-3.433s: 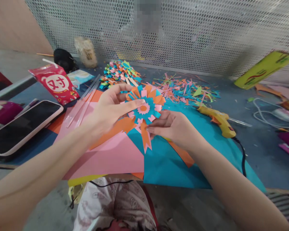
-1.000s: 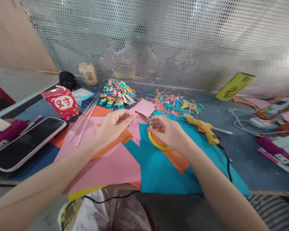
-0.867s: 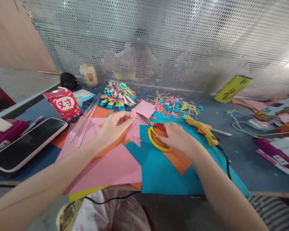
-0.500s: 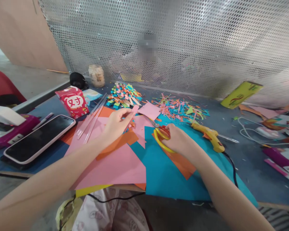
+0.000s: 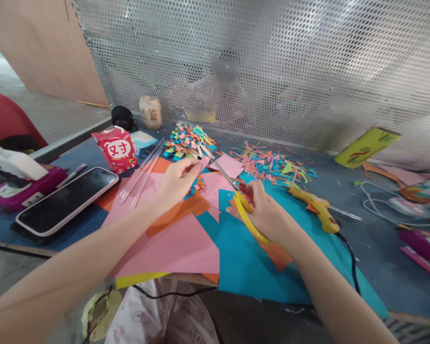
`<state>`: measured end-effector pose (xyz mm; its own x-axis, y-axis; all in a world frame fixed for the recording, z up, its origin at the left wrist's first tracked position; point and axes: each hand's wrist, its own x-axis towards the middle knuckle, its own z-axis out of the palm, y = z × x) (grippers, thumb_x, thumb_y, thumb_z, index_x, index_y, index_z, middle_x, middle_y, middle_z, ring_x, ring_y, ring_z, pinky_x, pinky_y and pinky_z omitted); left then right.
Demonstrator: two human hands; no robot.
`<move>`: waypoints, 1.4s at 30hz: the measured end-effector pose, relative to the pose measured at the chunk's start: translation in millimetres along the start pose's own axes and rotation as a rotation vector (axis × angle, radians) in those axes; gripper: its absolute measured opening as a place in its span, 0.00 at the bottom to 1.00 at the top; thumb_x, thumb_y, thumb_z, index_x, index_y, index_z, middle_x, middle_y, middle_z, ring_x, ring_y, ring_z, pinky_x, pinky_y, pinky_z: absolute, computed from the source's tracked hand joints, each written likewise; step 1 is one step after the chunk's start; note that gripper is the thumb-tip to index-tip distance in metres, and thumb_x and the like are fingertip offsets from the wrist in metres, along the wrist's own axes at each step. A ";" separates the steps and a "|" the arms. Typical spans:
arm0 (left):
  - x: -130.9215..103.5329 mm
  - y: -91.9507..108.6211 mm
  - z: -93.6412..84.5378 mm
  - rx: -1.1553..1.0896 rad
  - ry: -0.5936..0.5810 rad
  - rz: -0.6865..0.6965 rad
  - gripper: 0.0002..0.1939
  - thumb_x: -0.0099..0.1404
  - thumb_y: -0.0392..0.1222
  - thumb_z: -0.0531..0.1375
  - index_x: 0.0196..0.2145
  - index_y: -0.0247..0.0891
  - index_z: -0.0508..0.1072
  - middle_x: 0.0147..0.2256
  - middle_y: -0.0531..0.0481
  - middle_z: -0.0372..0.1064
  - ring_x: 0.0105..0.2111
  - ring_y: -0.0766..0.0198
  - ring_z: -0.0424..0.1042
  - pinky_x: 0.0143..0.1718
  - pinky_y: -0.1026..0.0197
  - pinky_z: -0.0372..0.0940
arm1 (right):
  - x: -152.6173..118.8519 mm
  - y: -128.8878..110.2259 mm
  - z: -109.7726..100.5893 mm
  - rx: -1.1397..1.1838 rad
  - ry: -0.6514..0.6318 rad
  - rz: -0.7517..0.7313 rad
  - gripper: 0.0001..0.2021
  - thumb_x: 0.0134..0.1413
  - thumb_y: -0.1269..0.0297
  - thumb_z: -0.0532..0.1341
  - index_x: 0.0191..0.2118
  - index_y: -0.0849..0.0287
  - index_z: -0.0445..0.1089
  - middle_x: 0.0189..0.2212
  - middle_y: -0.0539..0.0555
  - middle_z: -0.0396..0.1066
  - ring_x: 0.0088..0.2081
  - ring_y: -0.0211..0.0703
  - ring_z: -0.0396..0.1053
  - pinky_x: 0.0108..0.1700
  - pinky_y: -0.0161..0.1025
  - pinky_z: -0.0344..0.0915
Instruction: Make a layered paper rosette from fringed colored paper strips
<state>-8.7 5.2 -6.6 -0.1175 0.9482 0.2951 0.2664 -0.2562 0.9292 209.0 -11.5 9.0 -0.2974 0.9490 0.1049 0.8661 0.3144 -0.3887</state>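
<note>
head: scissors [image 5: 241,206] in right hand [image 5: 267,210]

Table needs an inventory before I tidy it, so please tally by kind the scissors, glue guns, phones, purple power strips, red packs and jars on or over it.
Scissors: 1
Glue gun: 1
Phone: 1
Purple power strips: 2, the right-hand one cut off by the picture edge
Red pack: 1
Jar: 1
Total: 7

Pink strip [image 5: 204,162] partly hidden by left hand [image 5: 175,184]; edge-cropped red chair [image 5: 9,114]
</note>
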 end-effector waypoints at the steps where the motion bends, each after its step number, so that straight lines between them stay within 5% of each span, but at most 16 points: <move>1: 0.0 0.3 -0.4 -0.003 0.004 -0.015 0.13 0.62 0.49 0.56 0.32 0.38 0.73 0.30 0.50 0.69 0.28 0.65 0.68 0.28 0.64 0.62 | -0.4 -0.3 -0.5 0.002 0.005 -0.013 0.17 0.47 0.53 0.58 0.38 0.54 0.51 0.35 0.59 0.72 0.34 0.53 0.73 0.29 0.39 0.61; 22: -2.9 4.3 2.3 -0.014 -0.170 -0.017 0.11 0.62 0.45 0.56 0.32 0.36 0.73 0.26 0.51 0.69 0.22 0.68 0.67 0.23 0.65 0.61 | -1.4 -3.8 1.7 0.074 0.011 -0.068 0.16 0.46 0.53 0.59 0.36 0.54 0.54 0.35 0.58 0.72 0.34 0.51 0.72 0.30 0.39 0.62; 36: 0.2 0.7 2.9 -0.035 -0.187 -0.048 0.12 0.60 0.48 0.58 0.31 0.36 0.74 0.26 0.49 0.71 0.23 0.67 0.68 0.23 0.66 0.60 | 4.3 0.1 0.7 0.047 0.011 0.017 0.19 0.44 0.48 0.59 0.29 0.52 0.50 0.24 0.51 0.68 0.24 0.44 0.65 0.25 0.36 0.54; 42: 1.9 -6.1 0.8 0.008 -0.137 -0.040 0.10 0.58 0.46 0.58 0.30 0.36 0.73 0.27 0.50 0.70 0.23 0.68 0.66 0.23 0.66 0.59 | 9.9 9.3 -4.6 -0.202 0.070 0.196 0.17 0.49 0.46 0.56 0.33 0.55 0.56 0.26 0.55 0.70 0.27 0.48 0.68 0.25 0.36 0.52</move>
<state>-9.8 8.7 -11.9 0.0035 0.9745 0.2243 0.2716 -0.2168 0.9377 216.0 0.9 10.6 -0.0945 0.9893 0.1115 0.9688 0.1172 -0.2184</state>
